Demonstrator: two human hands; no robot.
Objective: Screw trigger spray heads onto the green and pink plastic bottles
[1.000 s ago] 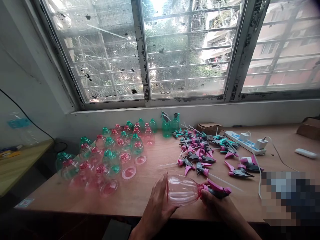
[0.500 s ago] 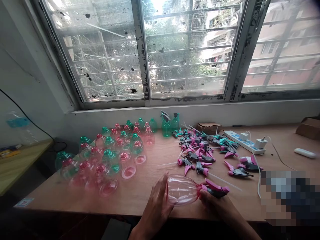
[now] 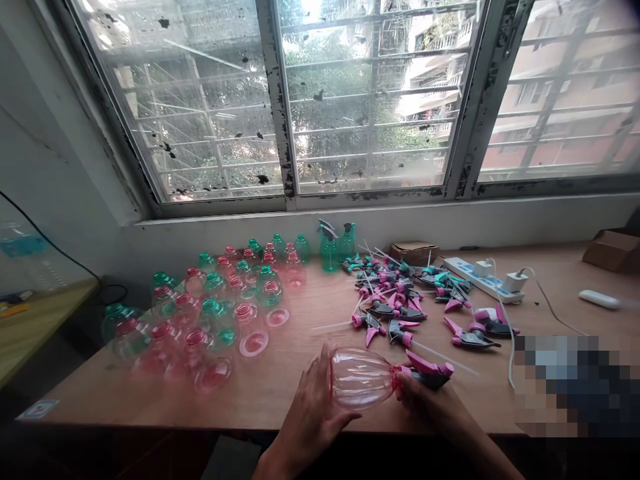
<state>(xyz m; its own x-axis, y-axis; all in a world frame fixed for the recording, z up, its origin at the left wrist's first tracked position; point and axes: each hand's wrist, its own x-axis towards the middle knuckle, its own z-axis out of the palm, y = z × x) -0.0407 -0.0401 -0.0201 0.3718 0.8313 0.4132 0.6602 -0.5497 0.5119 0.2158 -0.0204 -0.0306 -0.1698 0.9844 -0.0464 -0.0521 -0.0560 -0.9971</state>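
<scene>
A clear pink spray bottle [image 3: 361, 380] lies sideways between my hands above the table's front edge. My left hand [image 3: 311, 403] cups its base, with the thumb stretched along the lower side. At the bottle's neck, on the right, sits a pink and dark grey trigger sprayer [image 3: 433, 371]. My right hand [image 3: 425, 400] is closed round its pink collar, and some of those fingers are hidden behind it. Just beyond lie several loose trigger sprayers [image 3: 385, 310] with thin tubes, the nearest [image 3: 400, 332] close behind the held bottle.
Several pink and green bottles without sprayers [image 3: 215, 313] stand on the left of the wooden table [image 3: 280, 407]. Two green bottles with sprayers [image 3: 330, 253] stand by the wall. A power strip [image 3: 483, 280] with cables, cardboard [image 3: 613, 250] and a blurred-out patch [image 3: 565, 387] occupy the right.
My left thumb has come away to point right under the bottle. My right fingers have shifted slightly at the collar. The whole view has drifted a little, and the bottle stays in both hands.
</scene>
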